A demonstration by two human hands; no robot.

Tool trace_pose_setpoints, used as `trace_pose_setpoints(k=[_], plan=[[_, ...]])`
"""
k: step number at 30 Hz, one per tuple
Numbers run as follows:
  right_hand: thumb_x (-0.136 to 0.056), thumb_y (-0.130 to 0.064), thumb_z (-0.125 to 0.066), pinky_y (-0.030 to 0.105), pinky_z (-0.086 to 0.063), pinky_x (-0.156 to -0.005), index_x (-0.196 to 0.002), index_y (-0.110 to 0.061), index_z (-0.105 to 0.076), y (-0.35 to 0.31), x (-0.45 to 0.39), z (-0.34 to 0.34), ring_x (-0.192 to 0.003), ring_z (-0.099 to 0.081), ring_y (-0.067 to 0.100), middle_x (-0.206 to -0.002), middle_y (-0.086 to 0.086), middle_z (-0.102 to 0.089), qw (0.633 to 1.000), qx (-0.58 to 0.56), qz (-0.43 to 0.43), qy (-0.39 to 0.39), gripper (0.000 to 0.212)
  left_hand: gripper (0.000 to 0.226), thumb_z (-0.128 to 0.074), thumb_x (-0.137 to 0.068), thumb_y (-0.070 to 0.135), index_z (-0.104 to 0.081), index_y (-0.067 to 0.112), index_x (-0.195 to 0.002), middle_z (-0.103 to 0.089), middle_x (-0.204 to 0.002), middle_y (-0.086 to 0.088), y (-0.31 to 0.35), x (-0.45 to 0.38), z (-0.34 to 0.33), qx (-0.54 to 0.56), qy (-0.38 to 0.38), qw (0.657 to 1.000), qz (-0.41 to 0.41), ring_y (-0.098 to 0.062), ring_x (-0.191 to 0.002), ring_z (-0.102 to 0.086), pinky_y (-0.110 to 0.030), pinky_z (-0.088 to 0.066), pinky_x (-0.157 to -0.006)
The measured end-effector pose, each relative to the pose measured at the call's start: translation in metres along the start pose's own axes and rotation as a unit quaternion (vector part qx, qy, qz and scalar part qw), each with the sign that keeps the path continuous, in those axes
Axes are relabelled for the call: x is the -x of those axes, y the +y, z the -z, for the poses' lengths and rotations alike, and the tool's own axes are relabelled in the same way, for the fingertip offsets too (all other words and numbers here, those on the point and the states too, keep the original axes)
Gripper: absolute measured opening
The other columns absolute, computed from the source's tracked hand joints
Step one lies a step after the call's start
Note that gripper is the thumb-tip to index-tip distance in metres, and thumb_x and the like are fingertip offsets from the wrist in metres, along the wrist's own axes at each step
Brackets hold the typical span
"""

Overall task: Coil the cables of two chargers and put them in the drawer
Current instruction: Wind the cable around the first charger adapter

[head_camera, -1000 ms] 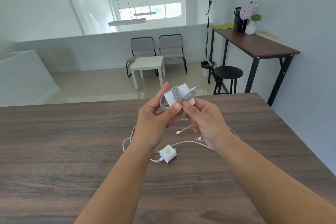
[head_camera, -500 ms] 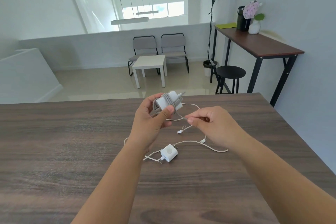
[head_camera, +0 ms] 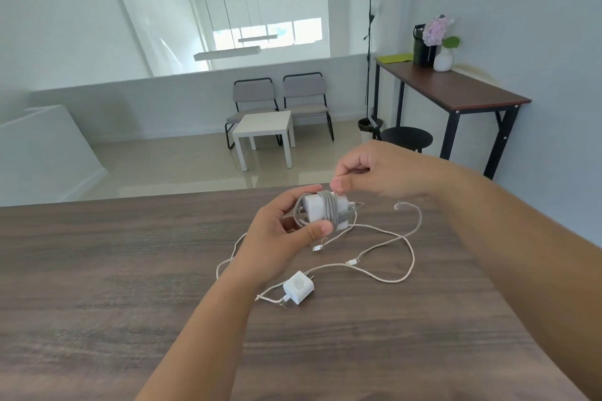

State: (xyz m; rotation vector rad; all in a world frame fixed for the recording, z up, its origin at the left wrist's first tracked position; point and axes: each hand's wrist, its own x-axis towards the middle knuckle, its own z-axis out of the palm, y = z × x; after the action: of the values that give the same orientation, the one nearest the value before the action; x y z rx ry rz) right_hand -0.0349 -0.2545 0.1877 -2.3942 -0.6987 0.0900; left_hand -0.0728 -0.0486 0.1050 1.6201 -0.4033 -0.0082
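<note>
My left hand [head_camera: 277, 234] grips a white charger block [head_camera: 322, 210] above the dark wooden table [head_camera: 130, 286], with grey cable wound round it several times. My right hand [head_camera: 374, 172] hovers just above the block, thumb and fingers pinching the cable's loose end. A second, smaller white charger [head_camera: 299, 287] lies flat on the table below my left hand. Its pale cable [head_camera: 404, 257] sprawls uncoiled in loops to the right and behind my left wrist. No drawer shows in this view.
Beyond the table's far edge the floor drops to a lower room with a white side table [head_camera: 265, 133], two grey chairs [head_camera: 280, 98] and a black stool [head_camera: 407, 138]. A tall desk [head_camera: 456, 94] with a vase stands along the right wall.
My right hand rose from beside the block to above it, carrying the cable end over the top. My left hand turned the block slightly. The small charger stayed put.
</note>
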Motion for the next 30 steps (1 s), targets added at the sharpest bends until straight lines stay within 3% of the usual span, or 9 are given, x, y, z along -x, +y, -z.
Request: trace_pose_setpoints(k=[4,7,9,14,20,24,27,30], plan=[[-0.083,-0.042,-0.069,0.022,-0.034,-0.057,-0.072,-0.016,-0.064,0.006,0.0,-0.003,-0.056,-0.039,0.011,-0.06,-0.002,-0.048,0.998,-0.057,0.013,-0.039,0.029,0.051,-0.079,-0.076,0.01,-0.064,0.021,-0.124,-0.071,-0.112,-0.01,0.001,0.003,0.005,0.012,-0.051,0.999,-0.005,-0.02,-0.098,-0.065,-0.036,-0.056,-0.088],[-0.088,-0.036,-0.064,0.024,-0.019,-0.044,-0.071,-0.015,-0.057,0.01,0.001,-0.009,-0.049,-0.024,0.014,-0.058,0.008,-0.035,0.978,-0.181,-0.004,-0.102,0.027,0.051,-0.076,-0.076,0.003,-0.063,0.016,-0.124,-0.069,-0.109,-0.008,0.001,0.004,0.008,0.049,-0.065,0.997,-0.015,-0.019,-0.098,-0.063,-0.031,-0.055,-0.083],[-0.089,-0.037,-0.062,0.029,-0.012,-0.045,-0.071,-0.019,-0.055,0.015,0.001,-0.016,-0.054,-0.016,0.021,-0.064,0.012,-0.028,0.95,-0.276,-0.026,-0.142,0.026,0.05,-0.078,-0.074,0.005,-0.066,0.019,-0.121,-0.069,-0.107,-0.004,0.002,0.005,0.007,0.083,-0.075,0.994,-0.017,-0.017,-0.096,-0.063,-0.028,-0.055,-0.078],[-0.086,-0.034,-0.06,0.017,-0.008,-0.039,-0.065,-0.02,-0.044,0.027,-0.004,-0.036,-0.043,-0.012,0.007,-0.052,-0.006,-0.031,0.841,-0.515,-0.069,-0.152,0.03,0.062,-0.092,-0.061,0.032,-0.069,0.027,-0.119,-0.066,-0.111,-0.001,-0.002,0.005,0.003,0.181,-0.078,0.98,0.005,-0.018,-0.095,-0.064,-0.025,-0.058,-0.071],[-0.084,-0.039,-0.061,0.015,-0.006,-0.041,-0.06,-0.023,-0.05,0.033,-0.007,-0.058,-0.038,-0.014,0.004,-0.051,-0.006,-0.028,0.838,-0.529,-0.098,-0.086,0.03,0.067,-0.095,-0.055,0.034,-0.07,0.028,-0.118,-0.067,-0.113,-0.002,-0.016,0.005,0.001,0.23,-0.048,0.971,0.038,-0.018,-0.095,-0.066,-0.024,-0.059,-0.071],[-0.081,-0.047,-0.055,0.019,-0.005,-0.043,-0.071,-0.025,-0.064,0.032,0.001,-0.069,-0.044,-0.009,0.008,-0.051,-0.006,-0.033,0.854,-0.499,-0.112,-0.093,0.026,0.069,-0.092,-0.06,0.031,-0.066,0.022,-0.123,-0.064,-0.125,-0.002,-0.02,0.007,0.002,0.214,-0.066,0.974,0.039,-0.02,-0.098,-0.065,-0.023,-0.058,-0.07],[-0.082,-0.048,-0.054,0.021,-0.004,-0.043,-0.071,-0.025,-0.064,0.033,0.005,-0.075,-0.047,-0.007,0.01,-0.05,-0.006,-0.029,0.84,-0.521,-0.119,-0.096,0.027,0.061,-0.084,-0.07,0.018,-0.063,0.017,-0.127,-0.058,-0.139,-0.001,-0.021,0.007,0.0,0.201,-0.067,0.977,0.029,-0.02,-0.103,-0.065,-0.022,-0.058,-0.068],[-0.077,-0.052,-0.062,0.017,-0.007,-0.04,-0.073,-0.023,-0.055,0.038,0.002,-0.081,-0.045,-0.008,0.009,-0.055,-0.004,-0.02,0.809,-0.563,-0.136,-0.102,0.03,0.059,-0.085,-0.068,0.017,-0.065,0.019,-0.123,-0.058,-0.138,-0.002,-0.021,0.006,-0.006,0.213,-0.051,0.975,0.023,-0.019,-0.099,-0.064,-0.022,-0.057,-0.066]])
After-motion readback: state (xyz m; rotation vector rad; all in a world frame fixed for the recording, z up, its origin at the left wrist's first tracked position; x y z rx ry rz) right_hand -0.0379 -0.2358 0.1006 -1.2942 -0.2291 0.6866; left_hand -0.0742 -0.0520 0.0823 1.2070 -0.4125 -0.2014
